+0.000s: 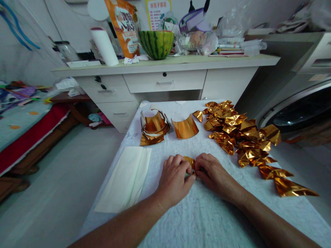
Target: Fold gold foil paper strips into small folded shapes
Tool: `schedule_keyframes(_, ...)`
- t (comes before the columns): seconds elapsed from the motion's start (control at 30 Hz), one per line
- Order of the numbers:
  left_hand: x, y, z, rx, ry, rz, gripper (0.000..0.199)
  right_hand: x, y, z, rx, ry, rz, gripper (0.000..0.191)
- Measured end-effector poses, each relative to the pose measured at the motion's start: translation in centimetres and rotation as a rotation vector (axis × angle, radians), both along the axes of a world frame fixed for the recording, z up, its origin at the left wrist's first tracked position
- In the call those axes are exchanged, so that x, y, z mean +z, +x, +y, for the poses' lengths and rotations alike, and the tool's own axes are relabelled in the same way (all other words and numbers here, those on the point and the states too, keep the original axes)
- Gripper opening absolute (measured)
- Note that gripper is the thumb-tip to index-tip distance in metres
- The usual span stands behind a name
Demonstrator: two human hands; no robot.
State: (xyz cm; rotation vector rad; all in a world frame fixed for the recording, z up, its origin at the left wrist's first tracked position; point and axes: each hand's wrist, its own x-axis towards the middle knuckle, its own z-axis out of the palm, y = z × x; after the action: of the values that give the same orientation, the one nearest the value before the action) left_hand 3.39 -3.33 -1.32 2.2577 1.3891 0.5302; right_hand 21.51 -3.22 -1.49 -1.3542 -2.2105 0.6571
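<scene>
My left hand (175,179) and my right hand (213,174) meet over the middle of the cloth-covered table. Between their closed fingers is a small sheet of gold foil paper (190,161), mostly hidden by the fingers. Just beyond the hands lies a single curved gold foil sheet (185,128). To its left stands a curled stack of gold foil sheets (154,124) with pale backs showing. A heap of folded gold foil pieces (240,132) spreads along the right side. One small folded piece (198,115) lies apart near the heap.
A folded pale paper sheet (125,179) lies on the table (207,220) at left. Behind is a white desk (165,81) holding a watermelon half (156,44), an orange snack bag (125,29) and a white roll (104,46). A washing machine (307,79) stands right, a bed (31,127) left.
</scene>
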Motion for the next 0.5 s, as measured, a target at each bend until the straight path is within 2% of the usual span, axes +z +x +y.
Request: schedule_keyframes(0.5,-0.06,-0.07,0.03,-0.007,-0.010,-0.007,0.011,0.08,0.00,0.08,0.003,-0.022,-0.020,0.009)
